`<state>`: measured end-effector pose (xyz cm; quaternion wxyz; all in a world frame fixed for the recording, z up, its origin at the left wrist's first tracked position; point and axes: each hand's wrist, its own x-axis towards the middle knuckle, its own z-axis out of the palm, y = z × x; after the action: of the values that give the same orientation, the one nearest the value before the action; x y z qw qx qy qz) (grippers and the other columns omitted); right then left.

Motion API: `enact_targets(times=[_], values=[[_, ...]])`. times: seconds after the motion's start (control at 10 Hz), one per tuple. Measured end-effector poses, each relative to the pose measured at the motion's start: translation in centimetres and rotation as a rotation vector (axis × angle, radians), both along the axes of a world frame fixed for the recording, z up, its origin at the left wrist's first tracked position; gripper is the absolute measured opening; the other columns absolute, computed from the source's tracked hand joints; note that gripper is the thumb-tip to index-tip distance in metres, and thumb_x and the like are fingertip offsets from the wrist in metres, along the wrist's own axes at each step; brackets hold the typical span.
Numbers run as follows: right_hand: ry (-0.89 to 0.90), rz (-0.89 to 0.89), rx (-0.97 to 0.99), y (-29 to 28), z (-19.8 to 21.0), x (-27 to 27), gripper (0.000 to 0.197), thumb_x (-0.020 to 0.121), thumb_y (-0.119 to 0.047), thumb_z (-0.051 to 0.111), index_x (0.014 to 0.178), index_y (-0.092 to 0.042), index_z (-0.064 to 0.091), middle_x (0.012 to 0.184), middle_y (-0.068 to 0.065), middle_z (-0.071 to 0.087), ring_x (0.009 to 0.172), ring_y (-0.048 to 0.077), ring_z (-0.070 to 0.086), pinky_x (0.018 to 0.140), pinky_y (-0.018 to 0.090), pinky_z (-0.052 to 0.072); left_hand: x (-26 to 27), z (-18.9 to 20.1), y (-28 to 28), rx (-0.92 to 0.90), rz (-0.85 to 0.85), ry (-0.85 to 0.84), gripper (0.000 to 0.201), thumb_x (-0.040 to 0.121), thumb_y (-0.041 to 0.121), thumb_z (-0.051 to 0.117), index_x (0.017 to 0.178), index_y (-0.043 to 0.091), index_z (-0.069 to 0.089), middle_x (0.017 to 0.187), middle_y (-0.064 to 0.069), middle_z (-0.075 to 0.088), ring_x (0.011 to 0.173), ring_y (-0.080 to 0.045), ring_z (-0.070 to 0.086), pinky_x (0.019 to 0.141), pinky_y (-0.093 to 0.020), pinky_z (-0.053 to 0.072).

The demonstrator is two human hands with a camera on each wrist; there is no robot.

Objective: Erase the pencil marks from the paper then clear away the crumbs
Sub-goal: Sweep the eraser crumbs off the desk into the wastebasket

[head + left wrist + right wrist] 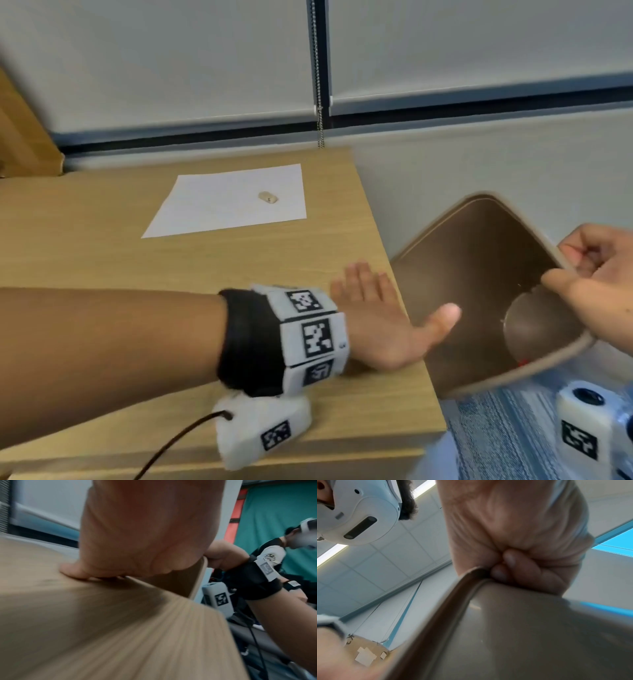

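Left hand [373,318] is flat on the wooden desk [102,246], fingers straight and together, thumb splayed out over the desk's right edge. From the left wrist view the little-finger side of that hand [137,534] is pressed down on the wood right at the edge, holding nothing.

Right hand [596,284] has the bin [479,260], a brown, rounded-square container with a pale rim, tipped toward the desk. Thumb lies inside the rim, fingers curled round the outside; the right wrist view shows those fingertips [508,559] tucked tight against the rim. The bin's mouth sits just beside the left thumb, below the desk edge.

The paper [233,198] lies well beyond the left hand's fingertips, flat on the desk, apart from both hands. A small tan eraser [268,197] rests on it, toward its right half. Pencil marks, if any, are too faint to tell. Crumbs are too small to make out anywhere near the left hand, though a few pale flecks show inside the bin by the right thumb.
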<state>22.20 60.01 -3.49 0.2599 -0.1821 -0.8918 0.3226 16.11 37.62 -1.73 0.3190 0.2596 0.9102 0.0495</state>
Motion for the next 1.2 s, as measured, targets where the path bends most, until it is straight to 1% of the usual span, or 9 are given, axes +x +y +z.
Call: enact_targets(times=[0.1, 0.2, 0.3, 0.5, 0.6, 0.7, 0.9, 1.0, 1.2], values=[[-0.043, 0.04, -0.011, -0.5, 1.0, 0.4, 0.02, 0.06, -0.02, 0.069, 0.068, -0.021, 0.051, 0.056, 0.011, 0.052, 0.048, 0.029, 0.049, 0.044, 0.044, 0.045, 1.9, 1.5, 4.9, 0.237, -0.171, -0.115, 0.163, 0.014, 0.092, -0.028, 0.152, 0.004, -0.02, 0.161, -0.014, -0.023, 0.149, -0.027, -0.02, 0.119, -0.045, -0.007], [-0.085, 0.035, 0.018, -0.6, 1.6, 1.0, 0.018, 0.056, -0.033, 0.064, 0.064, -0.022, 0.053, 0.054, 0.006, 0.052, 0.043, 0.02, 0.051, 0.05, 0.029, 0.048, 1.4, 3.4, 3.7, 0.382, -0.126, -0.067, 0.113, 0.074, 0.085, -0.004, 0.153, 0.006, -0.018, 0.162, -0.009, -0.022, 0.149, -0.02, -0.018, 0.117, -0.033, -0.008], [0.011, -0.034, -0.038, 0.6, 0.1, 0.7, 0.031, 0.04, -0.047, 0.051, 0.069, -0.038, 0.057, 0.051, 0.004, 0.04, 0.047, 0.007, 0.05, 0.036, 0.021, 0.034, -1.5, 2.9, -3.1, 0.331, 0.038, 0.154, 0.086, 0.097, 0.061, 0.016, 0.153, 0.005, -0.018, 0.162, -0.01, -0.023, 0.149, -0.018, -0.019, 0.11, -0.024, -0.012], [0.043, -0.045, -0.047, -0.4, -0.2, 1.5, 0.028, 0.048, -0.04, 0.057, 0.074, -0.03, 0.055, 0.048, -0.002, 0.044, 0.043, 0.013, 0.041, 0.042, 0.044, 0.037, -1.2, -0.4, -13.9, -0.213, 0.297, 0.105, 0.111, 0.065, 0.076, -0.006, 0.149, 0.006, -0.027, 0.156, -0.012, -0.035, 0.145, -0.021, -0.03, 0.121, -0.04, -0.01], [0.045, -0.032, -0.049, -1.4, 0.5, 1.5, 0.023, 0.054, -0.028, 0.059, 0.076, -0.03, 0.055, 0.05, 0.002, 0.042, 0.047, 0.023, 0.042, 0.044, 0.044, 0.037, 0.4, -0.8, -9.7, -0.162, 0.142, 0.072, 0.099, 0.081, 0.076, -0.005, 0.146, 0.007, -0.033, 0.151, -0.012, -0.042, 0.139, -0.024, -0.039, 0.119, -0.046, -0.015], [0.034, -0.029, -0.057, -1.8, 0.9, 2.0, 0.023, 0.064, -0.016, 0.067, 0.077, -0.03, 0.055, 0.05, 0.003, 0.044, 0.048, 0.025, 0.045, 0.047, 0.042, 0.04, 1.2, -0.6, -1.2, -0.005, -0.052, 0.02, 0.112, 0.07, 0.084, -0.013, 0.15, 0.007, -0.026, 0.155, -0.012, -0.036, 0.14, -0.024, -0.038, 0.118, -0.047, -0.018], [-0.013, -0.038, -0.077, -1.2, -0.2, 2.3, 0.028, 0.054, -0.028, 0.066, 0.08, -0.031, 0.054, 0.053, 0.011, 0.051, 0.053, 0.038, 0.053, 0.048, 0.044, 0.043, 2.8, 2.9, 3.7, 0.375, -0.116, -0.125, 0.086, 0.094, 0.066, 0.006, 0.153, 0.008, -0.019, 0.16, -0.006, -0.028, 0.147, -0.017, -0.024, 0.116, -0.032, -0.012], [0.002, -0.021, -0.074, -1.2, -0.4, 2.2, 0.032, 0.069, -0.007, 0.069, 0.076, -0.033, 0.053, 0.052, 0.003, 0.044, 0.051, 0.027, 0.047, 0.046, 0.04, 0.04, 0.2, 2.6, -3.0, 0.233, 0.042, 0.095, 0.082, 0.096, 0.061, 0.009, 0.151, 0.008, -0.023, 0.157, -0.005, -0.033, 0.145, -0.014, -0.027, 0.11, -0.026, -0.015], [0.036, -0.033, -0.081, -2.0, -0.4, 2.6, 0.023, 0.055, -0.027, 0.058, 0.077, -0.03, 0.052, 0.054, 0.0, 0.041, 0.052, 0.025, 0.045, 0.048, 0.042, 0.04, 0.1, 1.0, -18.8, -0.189, 0.398, 0.178, 0.138, 0.045, 0.097, -0.014, 0.15, 0.009, -0.025, 0.158, -0.008, -0.033, 0.145, -0.014, -0.027, 0.121, -0.036, -0.006]])
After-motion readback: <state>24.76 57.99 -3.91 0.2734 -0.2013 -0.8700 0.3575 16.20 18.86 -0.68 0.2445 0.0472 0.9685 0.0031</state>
